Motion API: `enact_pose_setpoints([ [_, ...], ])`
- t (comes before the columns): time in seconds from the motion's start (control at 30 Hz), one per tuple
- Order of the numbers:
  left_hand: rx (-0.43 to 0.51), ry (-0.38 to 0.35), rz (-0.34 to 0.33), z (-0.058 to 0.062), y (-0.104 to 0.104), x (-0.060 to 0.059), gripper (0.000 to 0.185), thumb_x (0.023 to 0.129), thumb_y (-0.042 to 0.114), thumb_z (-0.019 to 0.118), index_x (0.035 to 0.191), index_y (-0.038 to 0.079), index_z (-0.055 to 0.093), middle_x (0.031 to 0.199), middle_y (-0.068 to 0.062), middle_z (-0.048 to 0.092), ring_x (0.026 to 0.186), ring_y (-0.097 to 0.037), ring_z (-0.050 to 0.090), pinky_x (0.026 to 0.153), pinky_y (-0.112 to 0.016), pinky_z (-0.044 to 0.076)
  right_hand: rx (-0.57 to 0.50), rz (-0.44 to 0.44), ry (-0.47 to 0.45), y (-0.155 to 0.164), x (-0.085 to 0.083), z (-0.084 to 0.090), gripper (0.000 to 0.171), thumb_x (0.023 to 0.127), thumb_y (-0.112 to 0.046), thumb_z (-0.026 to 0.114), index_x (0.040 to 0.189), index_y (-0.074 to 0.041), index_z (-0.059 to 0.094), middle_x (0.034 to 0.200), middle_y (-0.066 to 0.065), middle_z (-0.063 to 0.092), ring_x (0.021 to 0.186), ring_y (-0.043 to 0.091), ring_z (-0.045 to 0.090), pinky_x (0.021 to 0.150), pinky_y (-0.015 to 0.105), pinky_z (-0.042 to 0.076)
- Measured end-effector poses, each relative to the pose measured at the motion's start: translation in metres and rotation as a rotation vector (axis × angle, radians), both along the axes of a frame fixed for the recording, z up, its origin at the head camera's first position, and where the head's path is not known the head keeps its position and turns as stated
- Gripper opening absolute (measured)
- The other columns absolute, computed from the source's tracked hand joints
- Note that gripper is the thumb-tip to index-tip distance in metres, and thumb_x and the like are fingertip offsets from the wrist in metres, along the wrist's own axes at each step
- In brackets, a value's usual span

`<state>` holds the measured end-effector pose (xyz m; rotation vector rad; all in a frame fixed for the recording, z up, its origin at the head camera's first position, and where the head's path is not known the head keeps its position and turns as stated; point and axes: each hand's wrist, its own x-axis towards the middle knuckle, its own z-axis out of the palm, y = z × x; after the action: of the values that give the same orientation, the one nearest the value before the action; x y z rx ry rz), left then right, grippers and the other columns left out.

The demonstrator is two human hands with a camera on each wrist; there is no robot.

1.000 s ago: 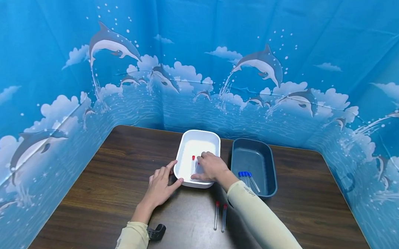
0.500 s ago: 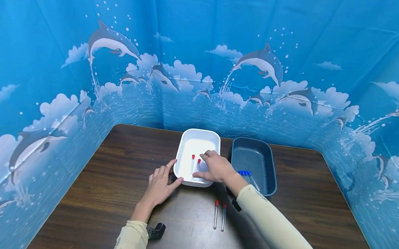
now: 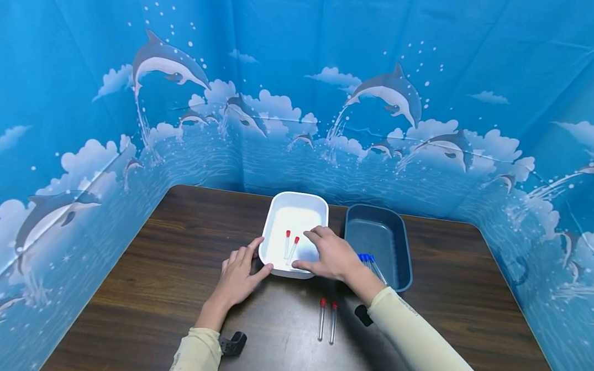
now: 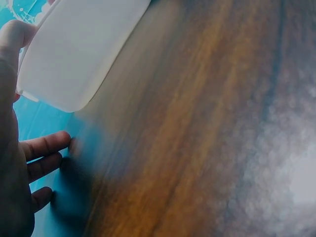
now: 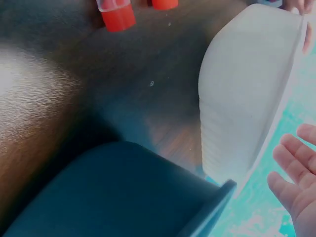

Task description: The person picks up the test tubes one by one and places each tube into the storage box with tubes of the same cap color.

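Right fingers (image 3: 313,239) wide, left fingers (image 3: 241,256) spread against white tray (image 3: 300,210), blue-capped tubes (image 3: 372,259) partly hidden

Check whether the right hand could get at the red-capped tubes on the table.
Probably yes: the right hand looks empty, and both tubes lie on the table with nothing covering them.

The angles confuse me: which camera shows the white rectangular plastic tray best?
The head view: the white rectangular plastic tray shows nearly whole from above, inside included, though the right hand hides part of its rim. Both wrist views show mostly its outside.
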<state>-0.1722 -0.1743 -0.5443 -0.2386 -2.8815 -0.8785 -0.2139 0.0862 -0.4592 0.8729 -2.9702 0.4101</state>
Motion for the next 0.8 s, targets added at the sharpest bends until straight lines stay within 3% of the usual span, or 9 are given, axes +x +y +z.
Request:
enact_pose_setpoints([
  [0.4, 0.006, 0.0, 0.004, -0.002, 0.001, -0.001, 0.077, 0.09, 0.068, 0.051, 0.154, 0.038, 0.02, 0.113, -0.002, 0.051, 0.106, -0.025, 0.042, 0.089, -0.051, 0.029, -0.048, 0.011, 0.07, 0.024, 0.03, 0.004, 0.09, 0.076, -0.08, 0.057, 0.137, -0.014, 0.058, 0.134, 0.007, 0.056, 0.117, 0.021, 0.054, 0.088, 0.04, 0.051],
  [0.8, 0.003, 0.007, -0.001, -0.003, 0.001, -0.001, 0.078, 0.09, 0.07, 0.05, 0.154, 0.038, 0.02, 0.112, -0.002, 0.052, 0.105, -0.025, 0.043, 0.088, -0.05, 0.029, -0.062, 0.001, 0.064, 0.04, 0.059, -0.002, 0.091, 0.073, -0.082, 0.059, 0.136, -0.015, 0.059, 0.131, 0.004, 0.056, 0.112, 0.019, 0.054, 0.086, 0.039, 0.051],
])
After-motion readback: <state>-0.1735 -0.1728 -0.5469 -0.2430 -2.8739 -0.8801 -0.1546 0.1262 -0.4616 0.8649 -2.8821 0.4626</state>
